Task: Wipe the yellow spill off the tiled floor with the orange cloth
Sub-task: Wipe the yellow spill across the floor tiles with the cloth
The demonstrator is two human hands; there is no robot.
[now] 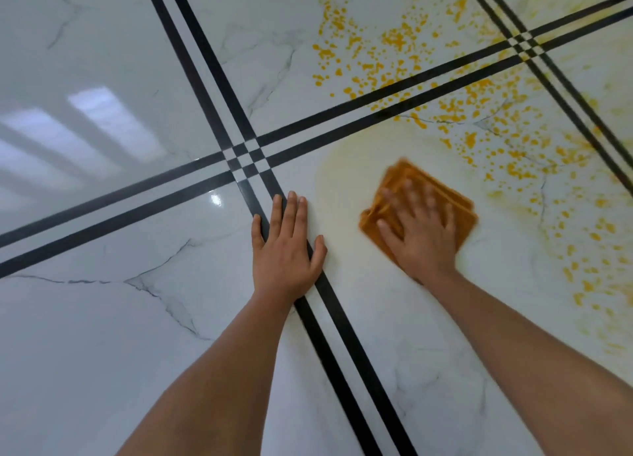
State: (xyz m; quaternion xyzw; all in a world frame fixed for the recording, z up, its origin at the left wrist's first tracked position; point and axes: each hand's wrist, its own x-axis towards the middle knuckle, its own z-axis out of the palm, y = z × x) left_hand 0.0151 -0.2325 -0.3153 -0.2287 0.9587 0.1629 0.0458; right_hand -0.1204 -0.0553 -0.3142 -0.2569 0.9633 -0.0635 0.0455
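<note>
A folded orange cloth (442, 192) lies flat on the white marble-look tiled floor (137, 318). My right hand (421, 233) presses down on the cloth with fingers spread, blurred by motion. Yellow spill droplets (394, 41) are scattered over the tiles beyond and to the right of the cloth, reaching the right edge of the view. A pale yellow smear (342, 168) surrounds the cloth on its left and far side. My left hand (286, 246) rests flat on the floor, left of the cloth, palm down and fingers apart, lying across a double black tile line.
Pairs of black strips (245, 163) cross between the tiles, with a second crossing (522, 43) at the upper right inside the spill. The glossy tiles at the left reflect window light (92, 127).
</note>
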